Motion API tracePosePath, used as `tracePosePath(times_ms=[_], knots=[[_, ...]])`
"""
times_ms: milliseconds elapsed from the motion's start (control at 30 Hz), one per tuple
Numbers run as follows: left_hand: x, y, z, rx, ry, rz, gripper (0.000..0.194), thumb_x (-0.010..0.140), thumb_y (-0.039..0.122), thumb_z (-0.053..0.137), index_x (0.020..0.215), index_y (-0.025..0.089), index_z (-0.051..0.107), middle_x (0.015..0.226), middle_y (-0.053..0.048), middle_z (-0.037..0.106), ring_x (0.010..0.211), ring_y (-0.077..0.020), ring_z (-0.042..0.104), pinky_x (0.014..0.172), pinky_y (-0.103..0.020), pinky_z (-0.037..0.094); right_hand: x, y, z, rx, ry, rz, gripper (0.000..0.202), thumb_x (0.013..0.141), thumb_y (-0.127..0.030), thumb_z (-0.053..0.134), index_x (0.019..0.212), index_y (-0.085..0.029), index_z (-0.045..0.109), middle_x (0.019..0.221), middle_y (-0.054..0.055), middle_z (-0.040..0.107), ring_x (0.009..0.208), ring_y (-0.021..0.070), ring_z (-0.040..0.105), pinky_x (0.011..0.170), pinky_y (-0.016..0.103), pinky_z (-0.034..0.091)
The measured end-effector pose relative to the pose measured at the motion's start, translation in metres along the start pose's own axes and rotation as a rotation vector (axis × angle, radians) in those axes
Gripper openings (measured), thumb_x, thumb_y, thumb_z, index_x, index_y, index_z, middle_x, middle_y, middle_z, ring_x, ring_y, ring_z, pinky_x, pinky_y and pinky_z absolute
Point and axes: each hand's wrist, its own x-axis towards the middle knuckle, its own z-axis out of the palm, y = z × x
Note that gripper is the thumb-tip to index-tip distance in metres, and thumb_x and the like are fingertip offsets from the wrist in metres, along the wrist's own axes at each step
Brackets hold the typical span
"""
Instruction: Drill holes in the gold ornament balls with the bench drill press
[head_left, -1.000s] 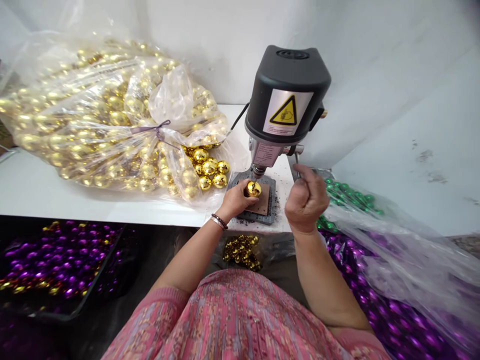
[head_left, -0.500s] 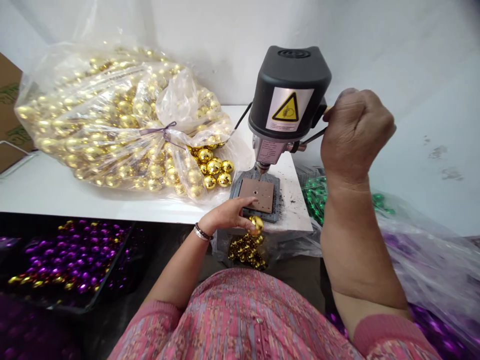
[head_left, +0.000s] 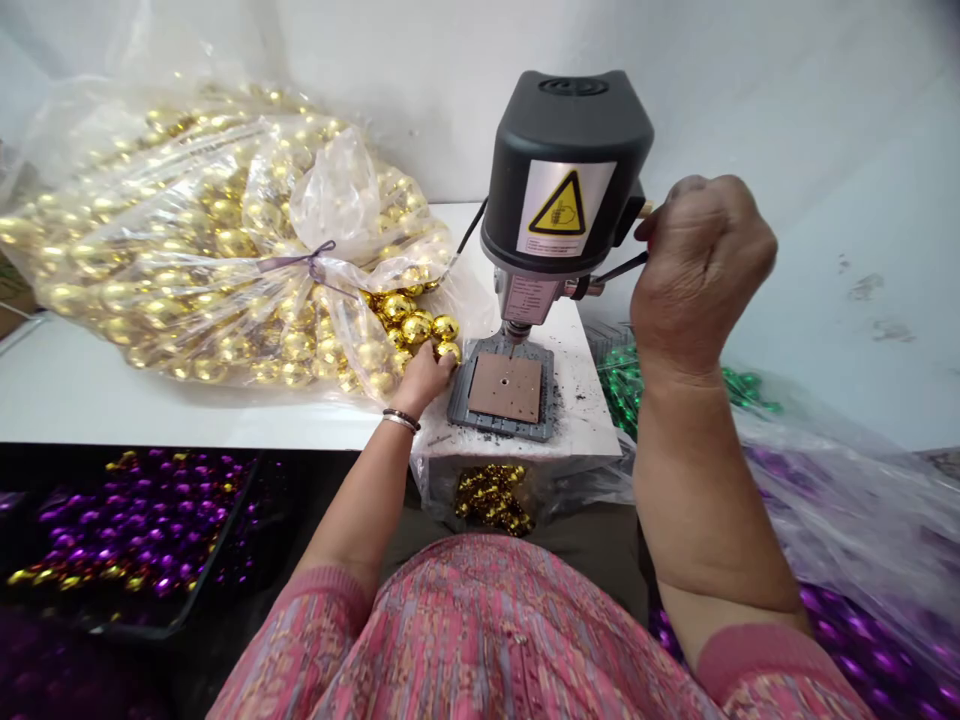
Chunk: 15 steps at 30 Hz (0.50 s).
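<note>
My left hand (head_left: 427, 378) is at the loose gold balls (head_left: 417, 328) beside the opening of the big plastic bag, its fingertips against one of them; whether it grips that ball is hard to tell. Up at the right side of the black drill press (head_left: 571, 150), my right hand (head_left: 703, 270) is closed around the lever (head_left: 626, 266). Under the drill bit lies a brown plate (head_left: 506, 388) with a small hole, on the grey base (head_left: 546, 420). No ball sits on the plate.
The clear bag of gold balls (head_left: 187, 250) covers much of the white table (head_left: 150, 410). Gold balls (head_left: 491, 495) hang or lie below the front edge. Purple balls (head_left: 142, 520) fill a dark bin at lower left; green balls (head_left: 622, 380) and plastic-covered purple ones (head_left: 855, 630) are at right.
My left hand has moved from the front of the plate, left and up to the loose gold balls. The gold ball by its fingers there is gone from that spot. My right hand stays on the lever.
</note>
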Motion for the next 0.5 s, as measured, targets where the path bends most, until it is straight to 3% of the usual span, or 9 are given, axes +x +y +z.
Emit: tracePosePath(times_ms=[100, 200, 300, 400, 500], knots=[[-0.002, -0.004, 0.004, -0.311, -0.01, -0.101, 0.044, 0.084, 0.032, 0.068, 0.121, 0.014, 0.052, 0.096, -0.01, 0.07, 0.08, -0.0194, 0.067, 0.074, -0.031, 0.052, -0.001, -0.003, 0.0, 0.002, 0.001, 0.002, 0.052, 0.1, -0.052, 0.024, 0.067, -0.017, 0.045, 0.066, -0.004, 0.036, 0.07, 0.0061, 0.054, 0.073, 0.027, 0.038], [-0.009, -0.006, 0.003, -0.633, -0.011, -0.174, 0.053, 0.08, 0.032, 0.071, 0.125, 0.018, 0.046, 0.094, -0.005, 0.066, 0.064, -0.0113, 0.061, 0.062, -0.025, 0.049, -0.001, -0.006, 0.001, -0.008, 0.02, 0.012, 0.048, 0.101, -0.044, 0.027, 0.065, -0.018, 0.044, 0.064, -0.005, 0.034, 0.065, 0.0062, 0.049, 0.071, 0.027, 0.037], [-0.018, -0.006, -0.002, -0.931, -0.134, -0.156, 0.047, 0.081, 0.038, 0.068, 0.122, 0.022, 0.049, 0.092, -0.002, 0.066, 0.062, -0.0085, 0.059, 0.058, -0.022, 0.046, -0.001, -0.01, 0.003, -0.012, 0.05, 0.029, 0.041, 0.099, -0.037, 0.031, 0.063, -0.02, 0.041, 0.063, -0.004, 0.032, 0.063, 0.0077, 0.045, 0.07, 0.028, 0.037], [-0.025, -0.002, -0.005, -0.994, -0.338, -0.056, 0.043, 0.077, 0.042, 0.071, 0.111, 0.02, 0.058, 0.089, -0.002, 0.066, 0.065, -0.0078, 0.058, 0.057, -0.02, 0.043, -0.001, -0.013, 0.004, 0.013, 0.061, 0.049, 0.037, 0.096, -0.036, 0.032, 0.063, -0.021, 0.038, 0.065, -0.003, 0.032, 0.064, 0.009, 0.047, 0.07, 0.029, 0.038], [-0.027, 0.005, -0.004, -0.856, -0.384, 0.026, 0.057, 0.07, 0.038, 0.079, 0.119, 0.017, 0.058, 0.093, -0.002, 0.067, 0.066, -0.0077, 0.058, 0.06, -0.021, 0.045, -0.002, -0.015, 0.004, 0.041, 0.045, 0.081, 0.035, 0.097, -0.037, 0.03, 0.066, -0.022, 0.036, 0.066, -0.003, 0.035, 0.066, 0.009, 0.05, 0.071, 0.029, 0.038]])
